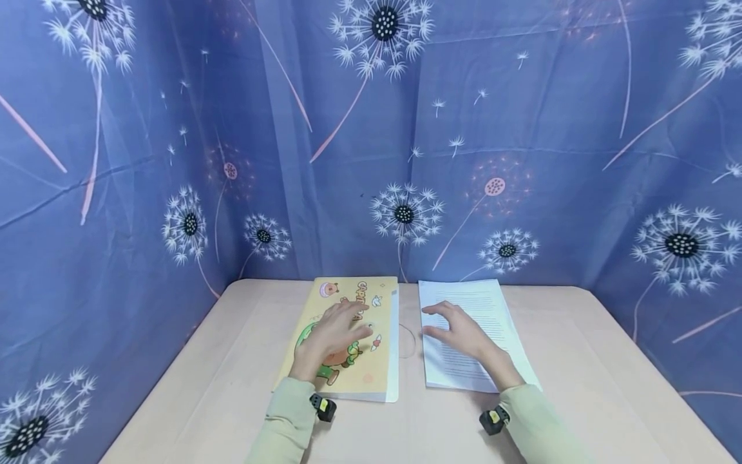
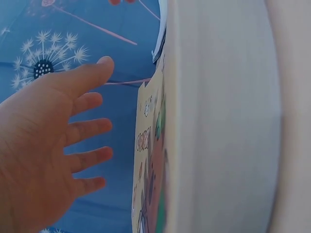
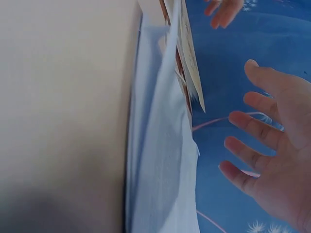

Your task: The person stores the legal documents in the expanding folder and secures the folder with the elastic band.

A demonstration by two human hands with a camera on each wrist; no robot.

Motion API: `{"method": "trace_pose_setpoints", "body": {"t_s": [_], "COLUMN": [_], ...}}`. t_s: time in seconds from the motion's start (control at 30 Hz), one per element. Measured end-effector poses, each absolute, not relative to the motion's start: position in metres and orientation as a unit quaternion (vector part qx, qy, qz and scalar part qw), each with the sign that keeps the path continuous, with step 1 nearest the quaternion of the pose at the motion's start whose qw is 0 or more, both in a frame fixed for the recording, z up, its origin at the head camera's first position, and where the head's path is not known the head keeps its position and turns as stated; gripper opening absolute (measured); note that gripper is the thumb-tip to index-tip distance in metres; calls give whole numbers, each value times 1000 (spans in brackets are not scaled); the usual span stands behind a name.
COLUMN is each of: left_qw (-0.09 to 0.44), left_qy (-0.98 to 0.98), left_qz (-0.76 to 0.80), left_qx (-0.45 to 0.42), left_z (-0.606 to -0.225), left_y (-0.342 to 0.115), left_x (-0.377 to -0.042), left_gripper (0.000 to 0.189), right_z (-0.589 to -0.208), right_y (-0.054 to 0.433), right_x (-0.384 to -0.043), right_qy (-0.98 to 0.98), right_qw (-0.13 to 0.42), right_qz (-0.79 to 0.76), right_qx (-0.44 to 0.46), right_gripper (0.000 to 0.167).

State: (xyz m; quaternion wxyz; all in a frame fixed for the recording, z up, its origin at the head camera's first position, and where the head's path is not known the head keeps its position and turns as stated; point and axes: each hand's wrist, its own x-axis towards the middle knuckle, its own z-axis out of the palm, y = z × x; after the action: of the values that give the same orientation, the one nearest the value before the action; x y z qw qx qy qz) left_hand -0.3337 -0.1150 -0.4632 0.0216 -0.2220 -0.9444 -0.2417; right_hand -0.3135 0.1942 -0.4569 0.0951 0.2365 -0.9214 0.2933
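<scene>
A yellow folder or book (image 1: 377, 374) with a cartoon cover lies on the left half of the table. My left hand (image 1: 336, 332) hovers above it, fingers spread and relaxed, holding nothing. Seen side-on in the left wrist view, the hand (image 2: 53, 131) is apart from the yellow cover (image 2: 146, 160). Printed white sheets (image 1: 487, 309) lie in a pile to the right. Over their left part is my right hand (image 1: 464, 332), its fingers loose and its grasp empty. The right wrist view shows a gap between that hand (image 3: 272, 145) and the sheets (image 3: 170, 179).
A thin, loop-shaped line (image 1: 408, 340) shows on the pale table (image 1: 232, 361) between the folder and the sheets; I cannot tell whether it is a band. Blue dandelion-print cloth (image 1: 348, 193) hangs behind and along both sides. A small black device (image 1: 323, 407) is strapped at each wrist.
</scene>
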Motion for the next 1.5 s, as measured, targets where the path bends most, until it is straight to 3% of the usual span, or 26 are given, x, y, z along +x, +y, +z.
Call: {"method": "trace_pose_setpoints", "body": {"t_s": [0.9,1.5], "left_qw": [18,-3], "left_qy": [-941,-946], "left_qz": [-204,-135], "left_qx": [-268,-296], "left_z": [-467,-468], "left_y": [-98,-83], "left_x": [-330,-326], "left_gripper": [60,67], "right_z": [-469,-467], "right_y": [156,145], "right_x": [-317,-317], "right_qy": [-917,-921], "right_qw": [45,3], "right_qz": [286,273], "right_qx": [275,277], "right_gripper": [46,55]}}
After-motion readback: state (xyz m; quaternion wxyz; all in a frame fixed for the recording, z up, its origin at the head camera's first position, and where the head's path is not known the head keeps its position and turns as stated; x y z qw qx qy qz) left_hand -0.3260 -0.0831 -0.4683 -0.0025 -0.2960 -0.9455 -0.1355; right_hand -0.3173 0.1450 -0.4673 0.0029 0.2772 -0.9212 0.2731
